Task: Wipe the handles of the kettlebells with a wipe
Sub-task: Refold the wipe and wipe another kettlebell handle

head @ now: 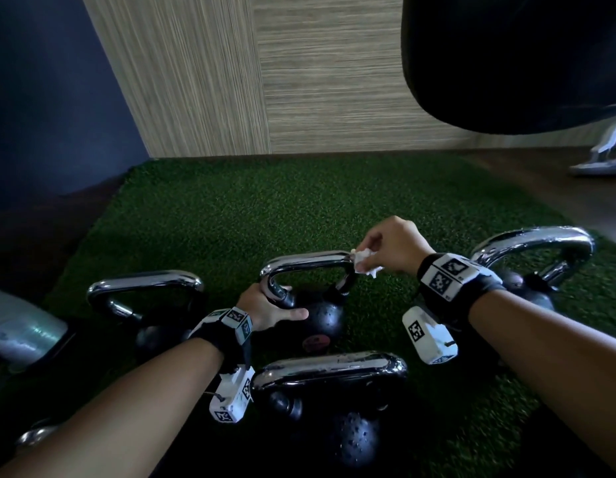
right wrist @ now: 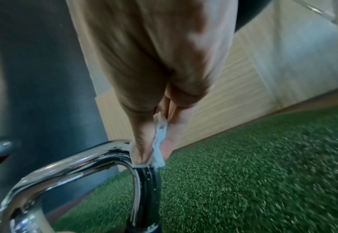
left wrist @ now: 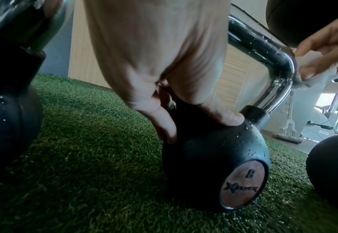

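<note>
Standing on turf [head: 299, 201] between both hands, middle kettlebell [head: 320, 319]; left hand [head: 265, 310] curled round left leg of its handle [head: 306, 262], thumb on ball; right hand [head: 392, 244] pinching wipe [head: 365, 262] against right corner.

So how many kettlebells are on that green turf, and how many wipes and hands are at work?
Kettlebells: 4 (left kettlebell, middle kettlebell, near kettlebell, right kettlebell)
Wipes: 1 (white wipe)
Hands: 2 (left hand, right hand)
Total: 7
The chrome bit at the lower left edge is too cut off to count.
</note>
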A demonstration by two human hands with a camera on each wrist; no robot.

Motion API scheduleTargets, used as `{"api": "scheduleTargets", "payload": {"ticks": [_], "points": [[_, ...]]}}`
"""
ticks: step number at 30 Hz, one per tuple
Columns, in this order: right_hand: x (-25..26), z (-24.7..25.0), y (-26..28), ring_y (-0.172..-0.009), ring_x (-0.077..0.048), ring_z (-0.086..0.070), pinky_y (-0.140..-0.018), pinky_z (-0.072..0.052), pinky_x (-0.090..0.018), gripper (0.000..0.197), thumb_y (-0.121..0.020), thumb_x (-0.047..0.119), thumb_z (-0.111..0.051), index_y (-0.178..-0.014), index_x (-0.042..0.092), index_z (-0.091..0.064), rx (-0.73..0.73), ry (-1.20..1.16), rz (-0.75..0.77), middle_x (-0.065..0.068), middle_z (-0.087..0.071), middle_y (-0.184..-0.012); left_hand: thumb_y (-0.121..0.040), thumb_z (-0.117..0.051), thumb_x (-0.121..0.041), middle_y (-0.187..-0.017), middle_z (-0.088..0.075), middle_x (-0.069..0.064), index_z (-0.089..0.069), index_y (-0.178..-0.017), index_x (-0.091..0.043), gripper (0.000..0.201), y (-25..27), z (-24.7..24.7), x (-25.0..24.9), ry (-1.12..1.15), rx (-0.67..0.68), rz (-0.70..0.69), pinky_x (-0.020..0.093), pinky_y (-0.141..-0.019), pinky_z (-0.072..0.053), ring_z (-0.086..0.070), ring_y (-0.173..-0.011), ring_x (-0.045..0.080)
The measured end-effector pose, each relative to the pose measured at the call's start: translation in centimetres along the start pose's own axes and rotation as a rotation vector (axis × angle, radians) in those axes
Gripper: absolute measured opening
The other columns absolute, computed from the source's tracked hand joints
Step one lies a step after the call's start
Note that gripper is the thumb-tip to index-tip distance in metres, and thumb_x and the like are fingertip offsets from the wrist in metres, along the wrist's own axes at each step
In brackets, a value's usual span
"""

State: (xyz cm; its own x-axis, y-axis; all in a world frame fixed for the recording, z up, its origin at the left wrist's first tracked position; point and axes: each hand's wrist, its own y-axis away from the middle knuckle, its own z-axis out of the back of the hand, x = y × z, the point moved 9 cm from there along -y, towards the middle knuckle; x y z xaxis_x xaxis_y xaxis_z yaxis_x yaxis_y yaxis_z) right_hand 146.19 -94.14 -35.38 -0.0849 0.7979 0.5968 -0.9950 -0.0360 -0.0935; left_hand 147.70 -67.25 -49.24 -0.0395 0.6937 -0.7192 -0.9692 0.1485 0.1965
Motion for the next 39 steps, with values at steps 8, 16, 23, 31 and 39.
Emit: {"api": "scheduleTargets", "payload": {"ticks": [8,16,23,31,39], "points": [[-5.1,-4.6,-0.3,-0.062,-0.010,-0.069,-0.059,-0.056,-0.025,0.036,-0.052,0.014,-0.101,-0.078,0.016,-0.075,0.139,-0.291,-0.230,0.005,-0.073,-0.063,-0.042,-0.091,-0.067,-0.108,-0.073,-0.016,-0.073,-0.110,-0.037,0.077,0.5,0.1,0.5,0.058,-0.035,0.045,0.030,-0.097,-0.056,-0.069,-0.103,0.006],[-6.7,-8.4,2.1,-0.077,-0.029,-0.076,-0.069,-0.065,-0.037,0.036,-0.068,0.005,-0.092,-0.096,0.002,-0.070,0.167,-0.568,-0.331,-0.018,-0.074,-0.096,-0.059,-0.097,-0.034,-0.098,-0.076,0.000,-0.074,-0.098,-0.018,0.048,2.5,-1.0,1.7,0.172,0.056,0.230,0.036,-0.091,-0.059,-0.072,-0.094,0.019],[-3.7,0.2,1.3,-0.068,-0.016,-0.075,-0.059,-0.059,-0.020,0.032,-0.076,0.006,-0.085,-0.105,-0.003,-0.074,0.255,-0.487,-0.191,-0.011,-0.079,-0.082,-0.093,-0.069,-0.009,-0.095,-0.075,0.006,-0.073,-0.095,-0.010,0.004,5.9,2.4,-1.7,0.239,0.450,0.212,0.034,-0.092,-0.057,-0.075,-0.083,0.014],[5.2,3.9,2.0,-0.085,-0.020,-0.077,-0.069,-0.061,-0.021,0.032,-0.083,-0.007,-0.074,-0.114,-0.003,-0.071,0.309,-0.671,0.046,-0.016,-0.077,-0.105,-0.091,-0.064,-0.028,-0.111,-0.075,0.017,-0.070,-0.117,-0.001,0.038,6.5,7.9,-12.8,0.746,0.357,-0.051,0.036,-0.088,-0.060,-0.076,-0.091,0.022],[10.4,4.4,1.5,-0.075,-0.018,-0.071,-0.073,-0.063,-0.038,0.036,-0.066,0.007,-0.093,-0.096,0.008,-0.074,0.096,-0.493,0.217,-0.013,-0.077,-0.091,-0.103,-0.053,-0.029,-0.114,-0.073,0.023,-0.066,-0.120,0.001,0.036,6.5,6.4,-16.6,0.885,0.327,-0.102,0.032,-0.085,-0.062,-0.077,-0.088,0.023]]}}
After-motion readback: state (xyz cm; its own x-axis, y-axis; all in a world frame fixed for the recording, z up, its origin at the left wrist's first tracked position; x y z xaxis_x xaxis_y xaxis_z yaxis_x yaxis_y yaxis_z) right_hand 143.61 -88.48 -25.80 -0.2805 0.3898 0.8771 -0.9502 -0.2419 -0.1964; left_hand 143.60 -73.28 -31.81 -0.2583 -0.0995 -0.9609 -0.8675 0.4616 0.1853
